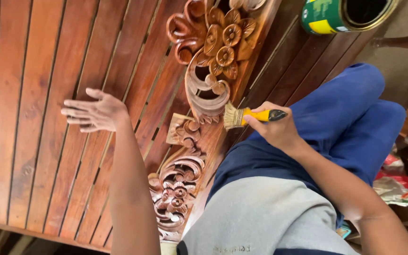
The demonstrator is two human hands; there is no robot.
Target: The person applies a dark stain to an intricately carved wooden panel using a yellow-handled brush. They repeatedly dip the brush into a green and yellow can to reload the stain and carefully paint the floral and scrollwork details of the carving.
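Head view, looking down. The right hand was closed around a paintbrush with a yellow handle and dark tip, fingers wrapped over the handle and thumb on top. The pale bristles pointed left and lay against the edge of the carved wooden panel, just beside its lower scroll. The panel showed flowers and leaves in relief near the top of the view and a second cluster of scrolls and small rosettes lower down; its surface looked glossy reddish-brown.

The left hand was open, fingers spread and slightly curled, holding nothing. It was over the slatted wooden surface, well left of the carving; whether it touched the slats could not be told.

An open tin can with a green and yellow label lay at the top right, well apart from the brush. The person wore blue trousers and a grey shirt. Crumpled wrapping lay at the right edge.
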